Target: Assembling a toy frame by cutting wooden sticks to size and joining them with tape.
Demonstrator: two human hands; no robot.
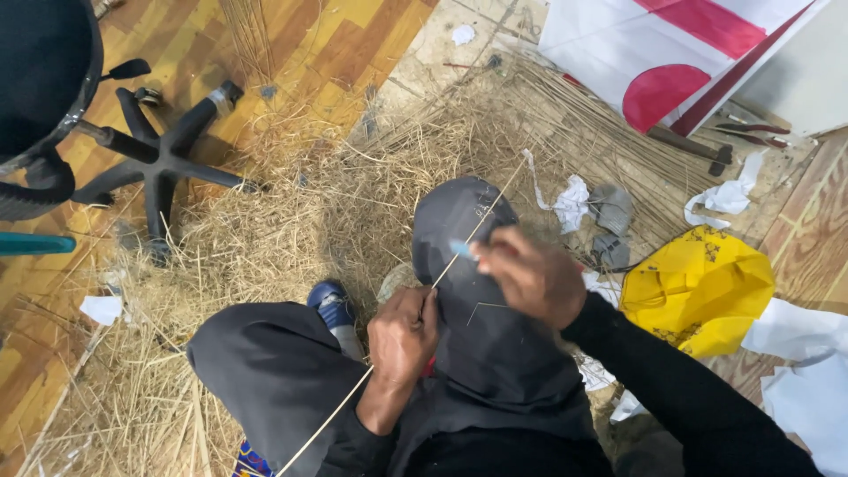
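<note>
Count, head view. Hands: 2, left hand (402, 340) and right hand (530, 276), centre frame. Thin stick (402, 331): 1. Yellow bag (698, 287): 1, right. Office chair base (159, 159): 1, upper left. Blue shoe (331, 305): 1. Grey gloves (611, 225): 2. Hammer (698, 148): 1, upper right. Loose straw: uncountable.

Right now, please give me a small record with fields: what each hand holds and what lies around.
left hand: grips a thin pale stick over the lap
right hand: holds a small blade against the stick
floor: straw pile, reed bundle
nearby: yellow bag, office chair base
</note>
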